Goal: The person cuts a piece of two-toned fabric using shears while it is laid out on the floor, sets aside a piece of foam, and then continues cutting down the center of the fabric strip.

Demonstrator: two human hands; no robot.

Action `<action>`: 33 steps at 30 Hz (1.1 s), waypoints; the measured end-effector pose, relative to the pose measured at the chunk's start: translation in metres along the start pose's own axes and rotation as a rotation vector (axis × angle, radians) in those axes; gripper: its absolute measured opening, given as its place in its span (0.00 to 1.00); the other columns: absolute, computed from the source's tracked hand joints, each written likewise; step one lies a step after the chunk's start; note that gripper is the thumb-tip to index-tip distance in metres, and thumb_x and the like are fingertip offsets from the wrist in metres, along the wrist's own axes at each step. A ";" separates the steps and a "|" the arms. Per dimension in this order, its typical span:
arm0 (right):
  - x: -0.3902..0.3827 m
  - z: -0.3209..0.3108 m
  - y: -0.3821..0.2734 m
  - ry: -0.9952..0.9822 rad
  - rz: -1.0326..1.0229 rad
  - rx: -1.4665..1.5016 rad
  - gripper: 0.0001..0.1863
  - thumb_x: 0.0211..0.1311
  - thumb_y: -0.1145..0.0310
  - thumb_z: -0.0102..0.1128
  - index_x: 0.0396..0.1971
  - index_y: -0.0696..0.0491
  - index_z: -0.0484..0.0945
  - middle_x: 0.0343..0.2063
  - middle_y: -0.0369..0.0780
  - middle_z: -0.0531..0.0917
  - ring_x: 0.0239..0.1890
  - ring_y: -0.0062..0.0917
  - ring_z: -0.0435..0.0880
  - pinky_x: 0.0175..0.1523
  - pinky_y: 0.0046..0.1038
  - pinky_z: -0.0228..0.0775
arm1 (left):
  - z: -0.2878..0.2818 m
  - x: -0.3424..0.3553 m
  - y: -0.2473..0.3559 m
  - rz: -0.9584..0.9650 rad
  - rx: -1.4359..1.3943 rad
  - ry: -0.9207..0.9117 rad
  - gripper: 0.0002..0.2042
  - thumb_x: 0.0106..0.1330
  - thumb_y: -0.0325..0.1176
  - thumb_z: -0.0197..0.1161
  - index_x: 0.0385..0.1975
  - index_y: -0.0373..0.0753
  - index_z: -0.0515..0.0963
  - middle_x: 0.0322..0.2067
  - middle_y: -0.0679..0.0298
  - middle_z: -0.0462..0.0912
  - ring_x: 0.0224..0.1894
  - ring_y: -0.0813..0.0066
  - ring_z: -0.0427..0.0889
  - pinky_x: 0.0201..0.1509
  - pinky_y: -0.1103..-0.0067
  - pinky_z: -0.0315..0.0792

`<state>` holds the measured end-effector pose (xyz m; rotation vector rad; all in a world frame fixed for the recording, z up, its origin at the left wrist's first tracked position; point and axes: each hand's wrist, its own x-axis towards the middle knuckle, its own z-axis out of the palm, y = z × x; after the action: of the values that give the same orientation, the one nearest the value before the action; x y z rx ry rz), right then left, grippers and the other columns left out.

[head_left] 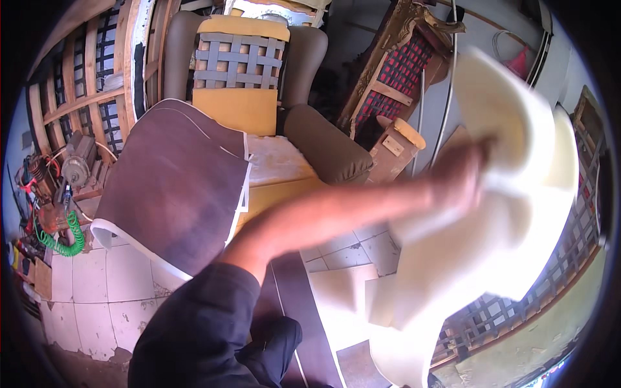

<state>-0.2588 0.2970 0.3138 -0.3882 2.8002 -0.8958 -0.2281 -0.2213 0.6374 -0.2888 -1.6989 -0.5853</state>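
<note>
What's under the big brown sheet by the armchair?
Past the right edge of the brown sheet, the yellow seat of the armchair shows; whatever lies directly beneath is covered.

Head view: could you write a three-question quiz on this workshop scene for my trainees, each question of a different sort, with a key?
1. Multiple choice. What is the left hand holding?
a) a hammer
b) a large pale sheet
c) a roll of tape

2. True or false? The armchair backrest is fully covered, with no straps showing.

3. Fill in the blank. The coiled hose at the left side of the view is ____ in colour.

Key:
1. b; the hand is blurred, but it is on the sheet.
2. False; grey straps are woven across it.
3. Green.
</note>
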 end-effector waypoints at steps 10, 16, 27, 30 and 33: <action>0.033 0.093 0.047 -0.308 0.066 -0.151 0.29 0.64 0.52 0.69 0.61 0.49 0.78 0.45 0.44 0.89 0.46 0.34 0.88 0.52 0.35 0.80 | -0.232 0.162 -0.048 0.828 1.145 0.812 0.21 0.65 0.27 0.61 0.59 0.30 0.76 0.70 0.45 0.66 0.65 0.42 0.72 0.66 0.65 0.71; 0.079 0.156 0.039 -0.441 -0.097 -0.211 0.32 0.62 0.53 0.70 0.64 0.49 0.75 0.45 0.46 0.89 0.45 0.36 0.89 0.50 0.36 0.81 | -0.190 0.125 -0.154 0.559 1.073 0.454 0.16 0.62 0.25 0.61 0.51 0.33 0.81 0.64 0.43 0.73 0.60 0.40 0.76 0.59 0.60 0.76; 0.095 0.256 0.036 -0.737 -0.020 -0.072 0.29 0.64 0.53 0.67 0.62 0.50 0.76 0.51 0.49 0.85 0.47 0.41 0.87 0.53 0.38 0.79 | -0.058 -0.020 -0.473 -0.177 1.602 -0.723 0.12 0.64 0.31 0.59 0.44 0.48 0.86 0.58 0.65 0.80 0.54 0.63 0.82 0.49 0.65 0.81; 0.104 0.258 0.038 -0.742 0.054 -0.070 0.27 0.65 0.53 0.66 0.60 0.51 0.77 0.50 0.48 0.85 0.48 0.41 0.87 0.54 0.37 0.79 | -0.089 -0.084 -0.527 -0.860 1.584 -0.748 0.14 0.74 0.38 0.53 0.50 0.50 0.86 0.54 0.67 0.85 0.61 0.65 0.80 0.60 0.59 0.75; 0.095 0.255 0.037 -0.752 0.095 -0.071 0.26 0.65 0.53 0.65 0.58 0.53 0.79 0.50 0.48 0.85 0.49 0.41 0.87 0.54 0.37 0.79 | -0.114 -0.107 -0.559 -0.823 1.532 -0.663 0.13 0.75 0.37 0.52 0.49 0.55 0.85 0.53 0.66 0.85 0.61 0.64 0.80 0.62 0.58 0.72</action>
<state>-0.2937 0.1596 0.0789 -0.4754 2.1328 -0.4852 -0.3871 -0.7370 0.4236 1.4921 -2.3795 0.4394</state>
